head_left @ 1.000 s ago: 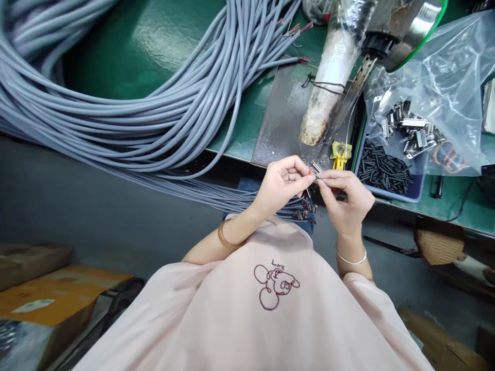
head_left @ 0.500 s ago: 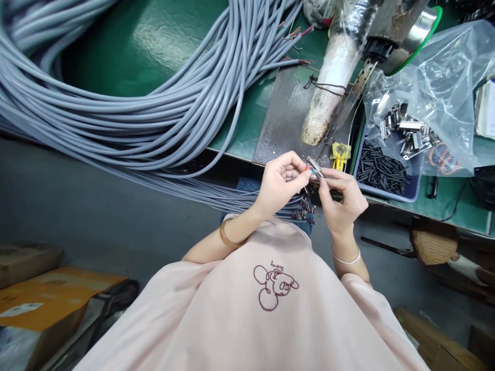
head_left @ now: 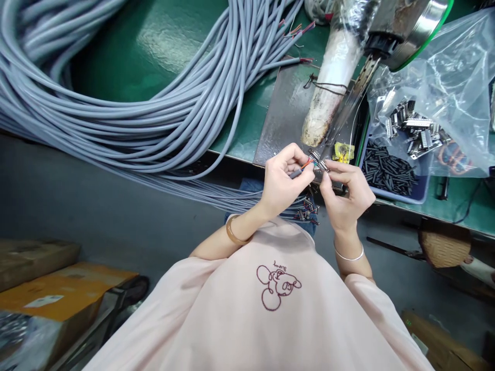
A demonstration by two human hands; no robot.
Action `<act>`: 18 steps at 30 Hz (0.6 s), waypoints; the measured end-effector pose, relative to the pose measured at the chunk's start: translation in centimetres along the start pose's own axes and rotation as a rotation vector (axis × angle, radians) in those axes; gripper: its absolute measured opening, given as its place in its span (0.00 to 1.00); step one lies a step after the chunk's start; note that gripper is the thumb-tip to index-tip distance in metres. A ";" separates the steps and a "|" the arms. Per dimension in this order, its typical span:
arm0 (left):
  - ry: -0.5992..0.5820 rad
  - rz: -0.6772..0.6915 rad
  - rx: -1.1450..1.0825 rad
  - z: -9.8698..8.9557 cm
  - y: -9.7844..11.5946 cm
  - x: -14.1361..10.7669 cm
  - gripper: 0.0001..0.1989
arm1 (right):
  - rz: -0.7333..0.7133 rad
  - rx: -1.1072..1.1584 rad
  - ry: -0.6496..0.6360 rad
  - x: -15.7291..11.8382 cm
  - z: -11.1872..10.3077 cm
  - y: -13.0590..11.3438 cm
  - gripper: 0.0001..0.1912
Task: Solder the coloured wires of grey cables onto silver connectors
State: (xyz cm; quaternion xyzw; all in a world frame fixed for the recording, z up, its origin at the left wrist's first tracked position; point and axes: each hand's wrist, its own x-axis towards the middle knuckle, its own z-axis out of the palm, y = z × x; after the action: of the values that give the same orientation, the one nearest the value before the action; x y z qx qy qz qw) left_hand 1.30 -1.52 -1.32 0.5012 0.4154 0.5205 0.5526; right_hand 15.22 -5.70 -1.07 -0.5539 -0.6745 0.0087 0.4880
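left hand (head_left: 286, 178) pinches a grey cable (head_left: 296, 173) near its end; coloured wires (head_left: 307, 164) fan out toward the connector (head_left: 318, 161). right hand (head_left: 347, 193), thumb and fingers closed, grips the connector's near end. connector sits between the hands, at the plate's (head_left: 278, 121) near edge, below the tip of a wrapped rod (head_left: 328, 98). yellow pad (head_left: 343, 151) just beyond the right hand; tray (head_left: 424, 191) of black tubes (head_left: 389, 169) to its right. more cables (head_left: 185, 118) heaped left.

i can make out no word for certain: the small script (head_left: 280, 266) on my shirt (head_left: 309, 324) and the white label (head_left: 44, 301) on the near left carton (head_left: 96, 280) stay illegible.
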 end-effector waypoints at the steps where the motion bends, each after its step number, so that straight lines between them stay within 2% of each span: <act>1: 0.003 0.006 0.005 0.0 0.0 0.0 0.08 | 0.005 0.000 0.000 0.0 0.0 0.0 0.07; 10: -0.004 -0.008 -0.020 0.1 0.0 0.3 0.08 | 0.040 0.030 -0.004 0.4 0.1 0.0 0.06; 18: 0.015 0.026 0.013 0.3 0.7 0.4 0.08 | 0.002 -0.019 -0.012 0.7 -0.3 -0.2 0.06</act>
State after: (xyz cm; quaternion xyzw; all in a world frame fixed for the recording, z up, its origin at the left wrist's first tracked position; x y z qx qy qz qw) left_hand 1.52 -1.22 -0.59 0.5060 0.4165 0.5287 0.5394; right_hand 15.35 -5.42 -0.34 -0.5592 -0.6769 0.0063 0.4786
